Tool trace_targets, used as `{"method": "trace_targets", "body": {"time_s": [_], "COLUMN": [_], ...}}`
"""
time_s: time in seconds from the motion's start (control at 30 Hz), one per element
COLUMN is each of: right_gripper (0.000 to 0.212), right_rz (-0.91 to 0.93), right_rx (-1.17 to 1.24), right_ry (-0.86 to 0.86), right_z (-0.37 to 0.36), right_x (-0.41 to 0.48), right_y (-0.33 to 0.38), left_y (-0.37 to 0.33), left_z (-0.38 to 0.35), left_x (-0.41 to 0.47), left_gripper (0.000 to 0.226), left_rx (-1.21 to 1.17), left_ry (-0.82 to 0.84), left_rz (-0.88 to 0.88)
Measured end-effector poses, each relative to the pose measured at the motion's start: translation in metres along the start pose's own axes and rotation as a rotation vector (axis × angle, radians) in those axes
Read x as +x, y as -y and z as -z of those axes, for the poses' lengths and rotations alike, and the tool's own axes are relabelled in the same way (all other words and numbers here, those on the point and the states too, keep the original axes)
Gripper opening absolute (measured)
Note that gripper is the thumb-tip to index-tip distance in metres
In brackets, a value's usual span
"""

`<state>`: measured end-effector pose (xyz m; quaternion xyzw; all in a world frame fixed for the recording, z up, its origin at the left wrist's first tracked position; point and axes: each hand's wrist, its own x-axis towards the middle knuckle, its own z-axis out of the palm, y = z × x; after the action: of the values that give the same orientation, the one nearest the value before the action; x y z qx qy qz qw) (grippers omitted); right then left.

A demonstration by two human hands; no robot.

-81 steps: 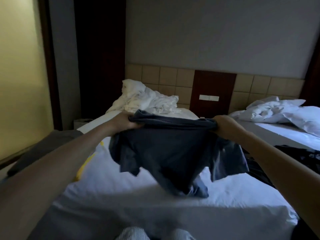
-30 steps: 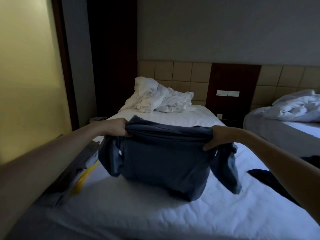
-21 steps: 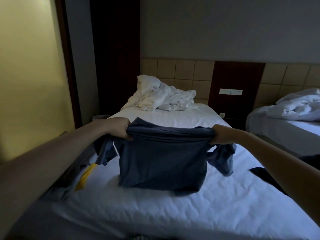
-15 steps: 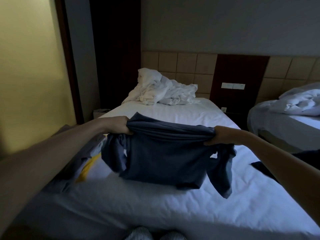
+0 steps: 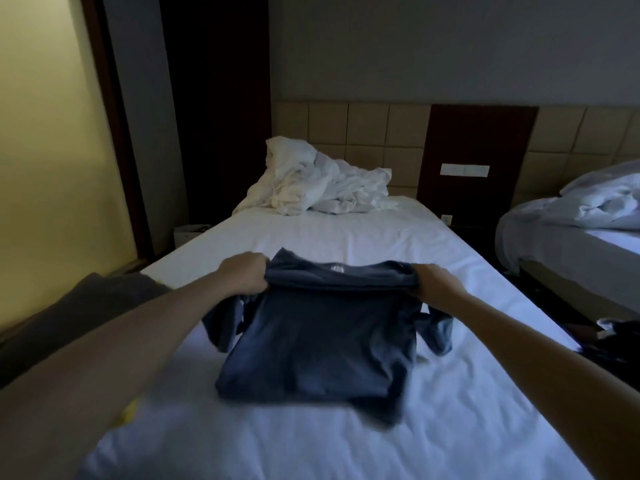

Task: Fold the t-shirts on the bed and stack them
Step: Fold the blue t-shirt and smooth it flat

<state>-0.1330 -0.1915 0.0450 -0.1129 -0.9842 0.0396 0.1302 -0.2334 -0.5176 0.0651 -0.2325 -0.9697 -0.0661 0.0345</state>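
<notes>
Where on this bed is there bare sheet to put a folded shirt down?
Bare sheet runs between the blue t-shirt and the crumpled white bedding, and along the near edge below the t-shirt. Crowded: the left edge with grey clothing, the right edge by dark clothes.

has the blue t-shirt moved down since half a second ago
Yes. The blue t-shirt has come down: its body, hanging over the bed before, now lies flat on it.
</notes>
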Motion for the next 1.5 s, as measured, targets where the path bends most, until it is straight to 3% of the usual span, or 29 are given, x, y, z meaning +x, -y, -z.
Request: {"method": "trace_targets", "body": {"time_s": [0.03,0.23,0.33,0.43,0.57,0.63,0.77,0.87,1.0,1.17,1.27,1.4,1.5], "right_gripper": [0.036,0.032,0.018,0.028,0.071,0.075,0.075,0.046,0.02,0.046,0.045,0.016,0.026], "right_rz": [-0.012,0.008,0.012,0.014,0.029,0.033,0.056,0.141,0.191,0.216,0.204,0.011,0.125], "right_rx": [-0.009,0.084,0.108,0.035,-0.021,0.048,0.123,0.153,0.265,0.401,0.485,0.507,0.317], "right_ry": [-0.063,-0.492,-0.61,-0.432,0.176,0.13,-0.09,-0.317,-0.536,-0.734,-0.64,-0.251,-0.167], "right_z": [0.004,0.054,0.046,-0.006,-0.139,-0.182,-0.188,-0.191,-0.195,-0.188,-0.177,-0.159,-0.151], "right_x": [0.018,0.127,0.159,0.162,0.101,0.066,0.059,0.054,0.048,0.016,-0.011,-0.041,-0.05], "right_y": [-0.002,-0.001,-0.004,-0.014,-0.035,-0.042,-0.046,-0.046,-0.046,-0.043,-0.036,-0.023,-0.025], "left_y": [-0.002,-0.009,-0.009,0.007,0.03,0.035,0.041,0.039,0.037,0.033,0.035,0.031,0.032], "left_z": [0.009,0.066,0.05,-0.015,-0.163,-0.208,-0.213,-0.217,-0.21,-0.208,-0.21,-0.204,-0.199], "left_x": [0.018,0.127,0.155,0.164,0.121,0.098,0.095,0.093,0.086,0.046,0.017,-0.014,-0.029], "left_gripper": [0.005,0.011,0.009,0.02,0.065,0.075,0.053,0.028,0.037,0.066,0.071,0.059,0.051], "left_rx": [0.014,-0.002,0.003,-0.002,-0.089,-0.237,-0.299,-0.218,-0.231,-0.45,-0.422,-0.265,-0.168], "left_ry": [-0.085,-0.683,-0.827,-0.631,-0.194,-0.215,-0.376,-0.527,-0.747,-0.814,-0.819,-0.856,-0.674], "left_rz": [0.001,0.028,0.001,-0.025,-0.094,-0.079,-0.105,-0.158,-0.221,-0.159,-0.102,-0.168,-0.252]}}
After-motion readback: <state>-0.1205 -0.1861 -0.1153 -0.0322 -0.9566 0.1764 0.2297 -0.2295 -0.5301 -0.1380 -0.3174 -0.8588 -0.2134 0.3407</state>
